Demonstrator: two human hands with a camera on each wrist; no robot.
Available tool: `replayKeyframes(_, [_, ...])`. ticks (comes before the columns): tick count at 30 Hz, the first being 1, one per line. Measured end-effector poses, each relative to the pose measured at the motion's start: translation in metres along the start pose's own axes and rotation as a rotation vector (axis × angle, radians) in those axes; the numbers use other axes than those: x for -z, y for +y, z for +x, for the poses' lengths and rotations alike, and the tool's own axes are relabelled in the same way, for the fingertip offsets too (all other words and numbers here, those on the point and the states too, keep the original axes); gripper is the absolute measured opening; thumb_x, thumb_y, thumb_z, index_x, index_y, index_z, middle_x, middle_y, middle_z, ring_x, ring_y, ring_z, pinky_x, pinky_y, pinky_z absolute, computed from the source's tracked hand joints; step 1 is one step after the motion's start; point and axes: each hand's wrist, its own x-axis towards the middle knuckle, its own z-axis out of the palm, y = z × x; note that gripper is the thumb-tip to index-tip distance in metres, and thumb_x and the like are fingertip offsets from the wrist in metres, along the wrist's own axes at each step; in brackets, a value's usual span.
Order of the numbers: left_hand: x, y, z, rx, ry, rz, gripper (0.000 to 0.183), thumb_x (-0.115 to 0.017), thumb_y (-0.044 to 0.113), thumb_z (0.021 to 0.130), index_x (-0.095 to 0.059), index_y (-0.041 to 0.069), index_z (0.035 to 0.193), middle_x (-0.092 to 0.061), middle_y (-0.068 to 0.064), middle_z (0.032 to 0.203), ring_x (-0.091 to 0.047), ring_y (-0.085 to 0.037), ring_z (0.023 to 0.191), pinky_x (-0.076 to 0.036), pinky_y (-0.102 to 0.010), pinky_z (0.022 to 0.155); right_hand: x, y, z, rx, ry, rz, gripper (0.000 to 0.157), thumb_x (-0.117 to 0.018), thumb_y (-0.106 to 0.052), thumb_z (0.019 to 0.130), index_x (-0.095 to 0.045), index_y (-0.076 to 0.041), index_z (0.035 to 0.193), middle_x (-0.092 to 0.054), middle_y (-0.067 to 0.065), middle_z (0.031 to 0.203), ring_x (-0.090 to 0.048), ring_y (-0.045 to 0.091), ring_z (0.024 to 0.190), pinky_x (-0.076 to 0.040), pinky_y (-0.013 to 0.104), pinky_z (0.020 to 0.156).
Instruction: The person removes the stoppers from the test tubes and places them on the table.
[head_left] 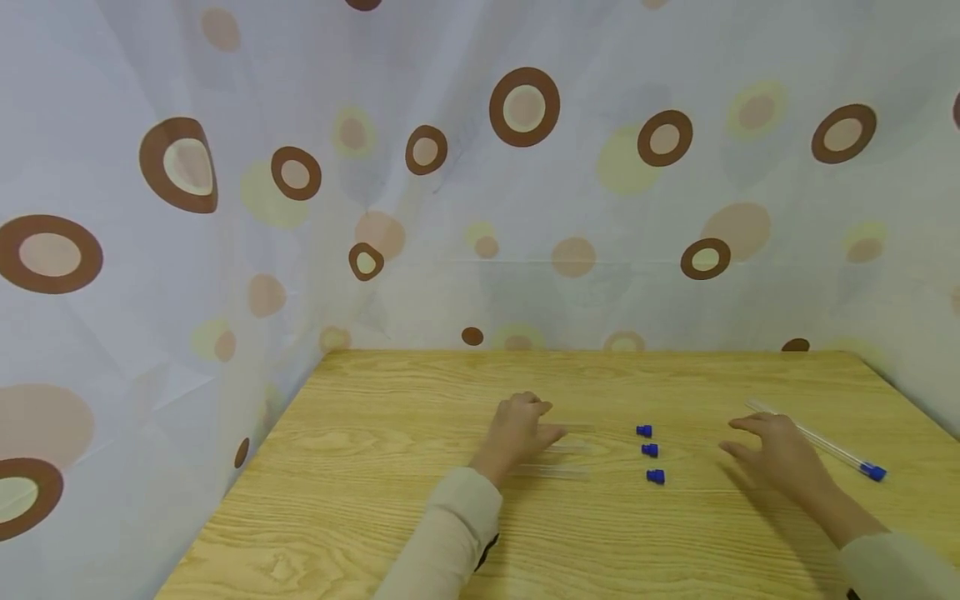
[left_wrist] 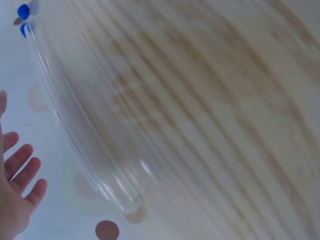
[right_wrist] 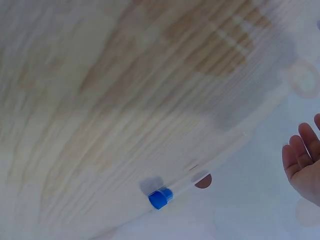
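Note:
My left hand [head_left: 517, 429], fingers relaxed, is over the left ends of several clear test tubes [head_left: 555, 472] lying side by side on the table. In the left wrist view the same hand [left_wrist: 17, 185] shows spread fingers, apart from a clear tube [left_wrist: 75, 125]. Three small blue caps lie in a column right of the tubes: a far cap [head_left: 644, 431], a middle cap [head_left: 649, 450] and a near cap [head_left: 656, 477]. Holding nothing, my right hand [head_left: 780, 458] hovers left of a test tube [head_left: 828, 446] with a blue cap [head_left: 873, 472] on its near end.
A wooden table [head_left: 360, 417] carries everything. Behind it and along its left side hangs a pale curtain [head_left: 465, 208] with brown, yellow and peach circles. The tubes are see-through and faint against the wood.

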Motion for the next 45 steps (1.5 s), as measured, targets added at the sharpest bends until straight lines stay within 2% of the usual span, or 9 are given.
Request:
replayKeyframes(4, [-0.002,0.007,0.003,-0.021,-0.005,0.04,0.044,-0.062,0.047,0.086,-0.067,0.014,0.114,-0.067,-0.003,0.109,-0.063,-0.017,0.1,-0.053,-0.031,0.085,0.004,0.008,-0.004,0.047,0.088,-0.045,0.039,-0.077,-0.016,0.073,-0.065,0.012,0.096,-0.063,0.034,0.094,-0.055,0.052,0.091,-0.045,0.063,0.077])
replayKeyframes(7, [-0.004,0.012,0.005,-0.044,0.017,0.06,0.044,-0.062,0.048,0.085,-0.068,0.015,0.112,-0.067,-0.001,0.107,-0.063,-0.016,0.098,-0.053,-0.03,0.082,0.006,0.013,-0.007,0.048,0.118,-0.059,0.04,-0.078,-0.019,0.072,-0.066,0.011,0.096,-0.063,0.033,0.092,-0.056,0.051,0.087,-0.046,0.062,0.074])
replayKeyframes(13, [-0.003,0.024,0.006,-0.056,0.031,0.034,0.047,-0.062,0.049,0.085,-0.066,0.014,0.115,-0.067,-0.002,0.109,-0.062,-0.016,0.1,-0.052,-0.031,0.084,0.01,0.023,-0.014,0.008,0.101,-0.053,0.043,-0.076,-0.024,0.075,-0.065,0.012,0.098,-0.061,0.034,0.095,-0.054,0.052,0.087,-0.045,0.062,0.072])
replayKeyframes(17, [-0.002,0.033,0.007,-0.047,-0.004,0.018,0.05,-0.059,0.052,0.086,-0.063,0.015,0.12,-0.065,-0.002,0.115,-0.059,-0.016,0.107,-0.05,-0.033,0.089,0.015,0.027,-0.019,-0.016,0.095,-0.062,0.046,-0.076,-0.025,0.076,-0.064,0.013,0.1,-0.059,0.037,0.097,-0.053,0.054,0.087,-0.044,0.063,0.071])
replayKeyframes(24, [-0.006,0.049,0.012,-0.1,-0.015,0.069,0.055,-0.055,0.057,0.086,-0.061,0.017,0.123,-0.065,0.0,0.115,-0.059,-0.013,0.108,-0.05,-0.028,0.091,0.024,0.037,-0.026,-0.013,0.116,-0.097,0.052,-0.076,-0.03,0.075,-0.063,0.013,0.101,-0.059,0.038,0.099,-0.053,0.056,0.086,-0.047,0.061,0.066])
replayKeyframes(32, [-0.008,0.071,0.017,-0.082,-0.106,0.055,0.06,-0.051,0.061,0.086,-0.053,0.022,0.132,-0.059,0.003,0.125,-0.054,-0.013,0.116,-0.046,-0.029,0.096,0.03,0.051,-0.035,-0.07,0.069,-0.112,0.06,-0.072,-0.038,0.078,-0.059,0.013,0.108,-0.056,0.041,0.104,-0.051,0.059,0.09,-0.047,0.06,0.064])
replayKeyframes(35, [-0.011,0.077,0.019,-0.07,-0.135,0.05,0.062,-0.051,0.062,0.086,-0.05,0.023,0.134,-0.056,0.004,0.128,-0.052,-0.012,0.119,-0.044,-0.029,0.098,0.032,0.056,-0.036,-0.085,0.057,-0.133,0.063,-0.071,-0.041,0.079,-0.058,0.013,0.109,-0.054,0.042,0.106,-0.05,0.06,0.091,-0.05,0.052,0.055])
replayKeyframes(39, [-0.015,0.085,0.021,-0.058,-0.166,0.058,0.064,-0.051,0.063,0.085,-0.047,0.025,0.136,-0.053,0.005,0.132,-0.05,-0.012,0.121,-0.043,-0.03,0.099,0.036,0.06,-0.038,-0.114,0.02,-0.149,0.067,-0.068,-0.044,0.081,-0.055,0.014,0.112,-0.052,0.043,0.108,-0.05,0.061,0.091,-0.048,0.039,0.043])
replayKeyframes(45, [-0.02,0.098,0.026,-0.069,-0.184,0.085,0.065,-0.048,0.068,0.083,-0.046,0.029,0.135,-0.05,0.008,0.134,-0.048,-0.01,0.123,-0.043,-0.028,0.099,0.046,0.066,-0.039,-0.164,-0.073,-0.115,0.072,-0.066,-0.044,0.083,-0.049,0.018,0.117,-0.046,0.046,0.113,-0.045,0.064,0.097,-0.051,0.056,0.058])
